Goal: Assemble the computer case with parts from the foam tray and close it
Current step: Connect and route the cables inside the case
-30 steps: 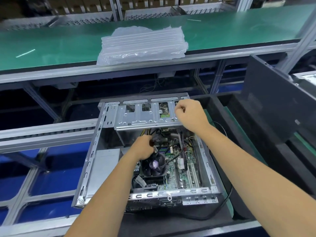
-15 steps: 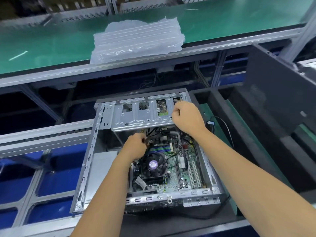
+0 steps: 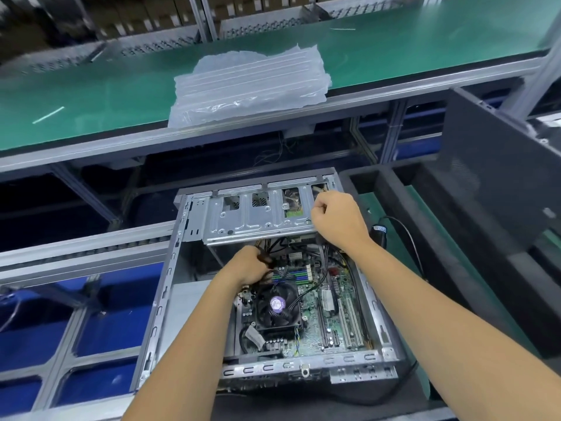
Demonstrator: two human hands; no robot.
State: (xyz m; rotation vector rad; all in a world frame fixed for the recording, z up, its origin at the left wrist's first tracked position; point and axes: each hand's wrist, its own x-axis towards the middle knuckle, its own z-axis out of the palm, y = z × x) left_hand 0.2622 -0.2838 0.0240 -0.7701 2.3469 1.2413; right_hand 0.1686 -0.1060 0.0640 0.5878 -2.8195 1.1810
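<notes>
Green-matted surface (image 3: 91, 95) across upper frame with a clear plastic bag (image 3: 249, 83) on it; below, centre frame, open computer case (image 3: 170, 299) lying on its side, foam tray (image 3: 394, 189) just right of it. Left hand (image 3: 249, 268) curled round a bundle of black cables (image 3: 267, 259) above the CPU fan (image 3: 277, 305); right hand (image 3: 334, 220) fisted, gripping the right end of the silver drive cage (image 3: 258, 217) at the case's upper edge. Looks mid-assembly: motherboard (image 3: 334, 311) and fan seated, cabling and cage apparently unfinished, dark side panel (image 3: 501, 189) leaning at right, not yet on.
</notes>
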